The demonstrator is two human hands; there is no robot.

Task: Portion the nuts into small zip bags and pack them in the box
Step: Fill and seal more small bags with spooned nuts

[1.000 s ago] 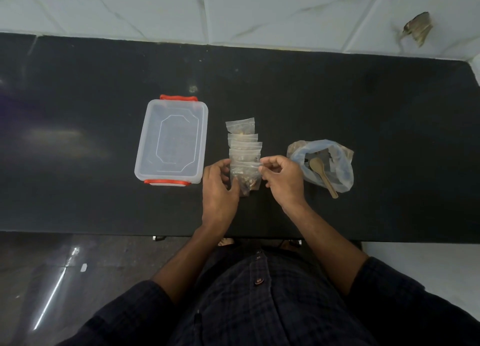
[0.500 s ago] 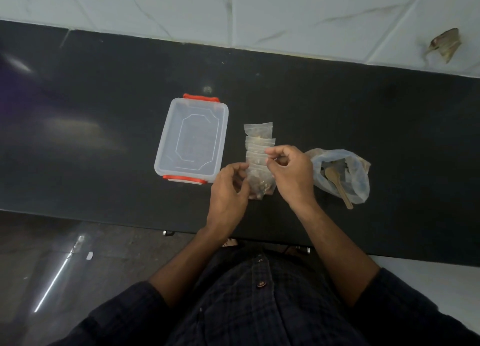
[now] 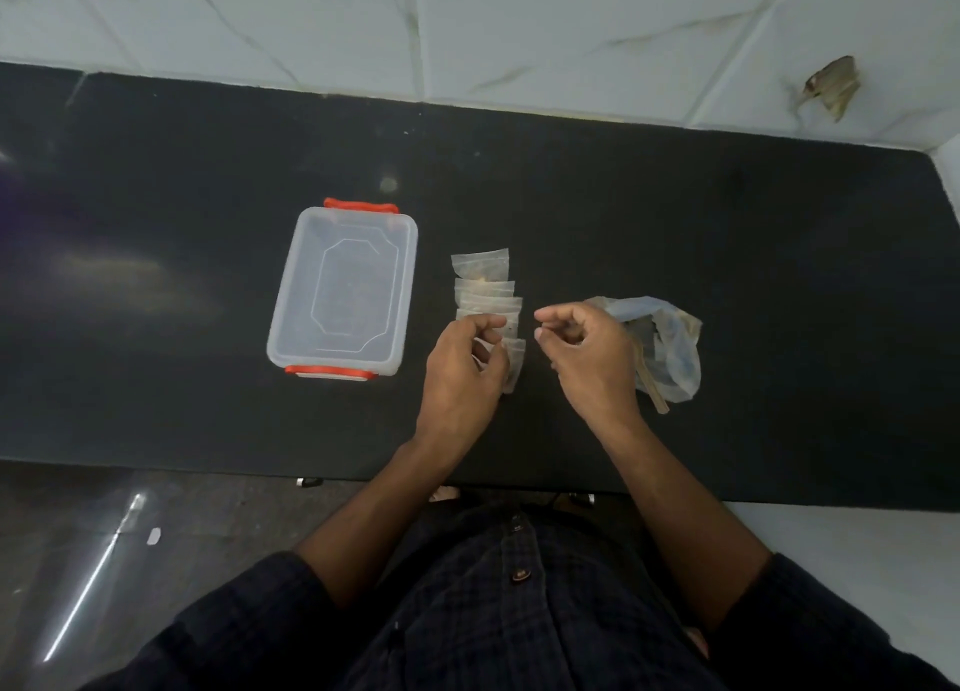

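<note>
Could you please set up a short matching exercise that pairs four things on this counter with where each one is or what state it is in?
Things:
1. plastic box
2. row of small zip bags
3. wooden spoon
4. left hand

Places or states:
A. sticks out of the big nut bag
B. holds the nearest small bag
C. lies between box and big bag
D. stands empty, red clips at both ends

Pairs: 1-D, 2-C, 3-A, 4-B
</note>
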